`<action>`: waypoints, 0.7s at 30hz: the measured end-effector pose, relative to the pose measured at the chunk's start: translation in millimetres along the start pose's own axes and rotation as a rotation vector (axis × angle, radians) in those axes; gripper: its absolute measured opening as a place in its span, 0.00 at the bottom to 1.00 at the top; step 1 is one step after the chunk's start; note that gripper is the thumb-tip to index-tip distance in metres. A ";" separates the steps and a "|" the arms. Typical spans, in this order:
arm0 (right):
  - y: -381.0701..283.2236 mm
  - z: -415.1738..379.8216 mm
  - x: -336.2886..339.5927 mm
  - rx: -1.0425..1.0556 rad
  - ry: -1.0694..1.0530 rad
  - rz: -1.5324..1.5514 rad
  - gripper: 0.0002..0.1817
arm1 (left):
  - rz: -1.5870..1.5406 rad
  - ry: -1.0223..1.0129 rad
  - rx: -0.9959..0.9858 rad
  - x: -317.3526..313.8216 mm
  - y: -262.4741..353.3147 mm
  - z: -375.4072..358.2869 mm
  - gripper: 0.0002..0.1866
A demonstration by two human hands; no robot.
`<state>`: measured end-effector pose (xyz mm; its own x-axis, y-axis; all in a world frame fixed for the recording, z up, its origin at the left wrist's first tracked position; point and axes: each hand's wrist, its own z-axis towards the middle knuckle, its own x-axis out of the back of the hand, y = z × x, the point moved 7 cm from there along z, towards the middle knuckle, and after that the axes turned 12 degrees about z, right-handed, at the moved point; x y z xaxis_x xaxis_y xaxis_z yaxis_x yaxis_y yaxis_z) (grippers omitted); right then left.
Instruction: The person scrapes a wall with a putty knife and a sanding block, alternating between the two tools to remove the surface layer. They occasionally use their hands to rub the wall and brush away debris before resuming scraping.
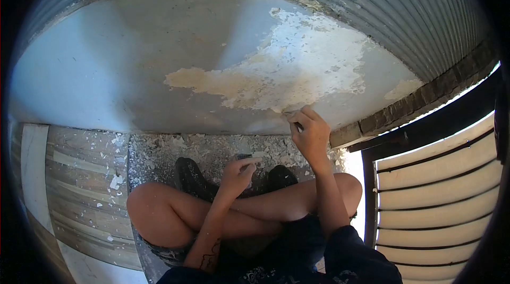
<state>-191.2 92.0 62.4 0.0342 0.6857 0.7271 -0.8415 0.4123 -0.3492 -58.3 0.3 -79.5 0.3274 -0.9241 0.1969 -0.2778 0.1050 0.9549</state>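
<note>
My right hand [311, 132] is raised to the wall [154, 34], its fingers pinched at the lower edge of a peeled patch [297, 56]. Something small, thin and greyish shows at its fingertips; its kind cannot be made out. The patch is bare and pale, with ragged edges of blue-grey paint around it. Lower down, above my crossed legs, my left hand [237, 178] is closed with its thumb and index finger stretched toward the right. A small dark thing [244, 155] shows at its upper edge, mostly hidden by the fingers.
Paint flakes and dust cover the floor strip [154, 154] along the wall's foot, around my dark shoes [188, 175]. Wood-patterned tiles [87, 178] lie to the left. Corrugated metal [393, 8] borders the wall above. At the right stands a dark-framed panel with bars [435, 188].
</note>
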 end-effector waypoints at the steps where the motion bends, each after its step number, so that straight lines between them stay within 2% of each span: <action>1: -1.0 -0.2 -3.8 0.012 -0.021 -0.006 0.07 | 0.005 0.000 -0.001 -1.5 -4.9 1.5 0.13; 3: -6.1 0.9 8.3 -0.019 0.007 0.046 0.07 | -0.023 0.006 -0.065 -4.5 -11.5 3.5 0.13; 8: 2.8 3.0 7.4 -0.006 0.040 0.049 0.07 | -0.050 0.004 -0.020 -5.5 -13.1 3.0 0.13; 10: 1.1 3.9 6.9 -0.014 -0.008 0.013 0.07 | -0.035 -0.014 -0.012 -10.3 -18.3 3.5 0.13; 13: -5.7 4.6 20.0 -0.051 0.034 0.083 0.07 | -0.042 0.046 -0.072 -5.2 -14.0 3.1 0.13; 15: -1.9 5.7 8.4 -0.027 0.035 0.079 0.07 | -0.111 -0.012 0.068 -5.4 -14.4 1.5 0.13; 16: -1.3 5.2 6.2 -0.011 0.040 0.068 0.07 | -0.112 -0.016 0.068 -5.9 -12.6 1.2 0.13; 21: -7.9 6.0 14.4 -0.027 0.024 0.015 0.07 | -0.058 -0.009 -0.018 -4.8 -15.2 3.2 0.13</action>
<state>-187.2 95.0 79.2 0.0349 0.7063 0.7070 -0.8273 0.4174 -0.3761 -58.5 2.0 -95.7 0.3342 -0.9321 0.1396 -0.2420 0.0582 0.9685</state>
